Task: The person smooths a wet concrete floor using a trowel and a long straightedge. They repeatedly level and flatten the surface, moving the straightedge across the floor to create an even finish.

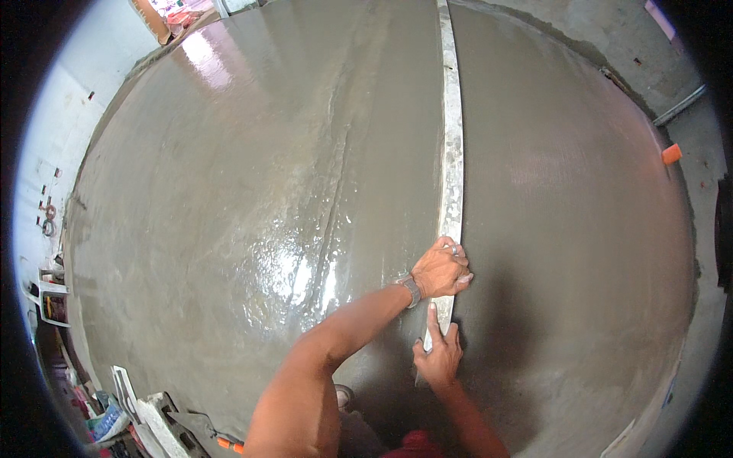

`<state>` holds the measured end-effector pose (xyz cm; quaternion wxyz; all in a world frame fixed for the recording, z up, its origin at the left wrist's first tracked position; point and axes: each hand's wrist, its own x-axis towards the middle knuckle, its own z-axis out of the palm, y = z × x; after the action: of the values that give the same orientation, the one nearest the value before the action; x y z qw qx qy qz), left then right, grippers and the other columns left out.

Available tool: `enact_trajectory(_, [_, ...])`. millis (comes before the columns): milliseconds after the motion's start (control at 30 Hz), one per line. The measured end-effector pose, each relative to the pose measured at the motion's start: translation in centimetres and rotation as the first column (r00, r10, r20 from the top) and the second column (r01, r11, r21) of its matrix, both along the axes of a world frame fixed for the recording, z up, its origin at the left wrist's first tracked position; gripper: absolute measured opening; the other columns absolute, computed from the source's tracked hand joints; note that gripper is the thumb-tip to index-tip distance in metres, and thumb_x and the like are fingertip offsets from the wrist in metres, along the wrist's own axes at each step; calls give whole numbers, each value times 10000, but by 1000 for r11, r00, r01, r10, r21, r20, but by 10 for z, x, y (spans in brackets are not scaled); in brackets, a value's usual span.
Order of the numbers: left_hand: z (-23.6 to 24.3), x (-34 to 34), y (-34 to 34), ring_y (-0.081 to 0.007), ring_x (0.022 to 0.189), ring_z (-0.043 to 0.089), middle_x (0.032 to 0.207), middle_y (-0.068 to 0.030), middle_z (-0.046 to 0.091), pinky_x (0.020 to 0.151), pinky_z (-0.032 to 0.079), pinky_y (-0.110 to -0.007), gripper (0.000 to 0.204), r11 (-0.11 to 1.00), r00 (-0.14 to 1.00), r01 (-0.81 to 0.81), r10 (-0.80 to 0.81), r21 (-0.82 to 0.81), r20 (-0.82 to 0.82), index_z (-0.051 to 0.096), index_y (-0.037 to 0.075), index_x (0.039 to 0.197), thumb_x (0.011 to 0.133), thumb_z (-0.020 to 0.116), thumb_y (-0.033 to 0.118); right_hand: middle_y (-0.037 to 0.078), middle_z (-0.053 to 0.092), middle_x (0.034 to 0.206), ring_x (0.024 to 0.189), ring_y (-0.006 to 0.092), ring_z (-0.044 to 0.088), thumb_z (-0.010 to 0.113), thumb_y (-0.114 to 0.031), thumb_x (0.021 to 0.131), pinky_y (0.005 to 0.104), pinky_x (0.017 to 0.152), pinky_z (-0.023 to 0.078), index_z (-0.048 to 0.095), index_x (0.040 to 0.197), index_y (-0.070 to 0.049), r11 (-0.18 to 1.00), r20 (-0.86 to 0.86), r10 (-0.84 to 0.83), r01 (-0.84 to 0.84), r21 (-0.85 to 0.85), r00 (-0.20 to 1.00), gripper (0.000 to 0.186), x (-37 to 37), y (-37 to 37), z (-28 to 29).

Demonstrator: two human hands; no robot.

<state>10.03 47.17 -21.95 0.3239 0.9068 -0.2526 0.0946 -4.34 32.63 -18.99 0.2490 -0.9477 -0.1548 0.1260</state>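
Observation:
A long, pale metal screed bar (452,137), smeared with grey, lies on edge or flat across the wet concrete floor (229,168), running from near me to the far wall. My left hand (443,269), with a watch on the wrist and a ring, is closed over the bar. Nearer to me, my right hand (439,357) grips the bar's near end, its index finger stretched along the top. Thumb and remaining fingers wrap the sides, partly hidden.
Walls border the floor at left and right. An orange pipe stub (671,154) sticks up at the right edge. At lower left stand a hollow block (164,424), a trowel (195,421) and assorted bags. A ridge and shiny water mark the slab left of the bar.

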Motion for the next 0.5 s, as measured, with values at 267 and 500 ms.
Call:
enact_trajectory(267, [-14, 21, 19, -215, 947, 630, 851, -49, 699, 1009, 361, -404, 298, 992, 997, -53, 45, 115, 69, 759, 104, 813, 875, 598, 346, 212, 455, 998, 895, 423, 531, 708, -210, 741, 524, 759, 477, 344, 1534, -269, 1000, -64, 15, -14, 6, 998, 874, 25, 19, 1])
enact_trajectory(500, [3, 18, 13, -210, 952, 622, 846, -56, 695, 1015, 342, -397, 308, 998, 1000, 9, -7, 61, -24, 751, 91, 794, 874, 596, 345, 200, 452, 970, 862, 394, 534, 720, -164, 721, 497, 759, 478, 350, 1535, -238, 1000, -56, -14, 14, -1, 998, 897, 22, 14, 5])
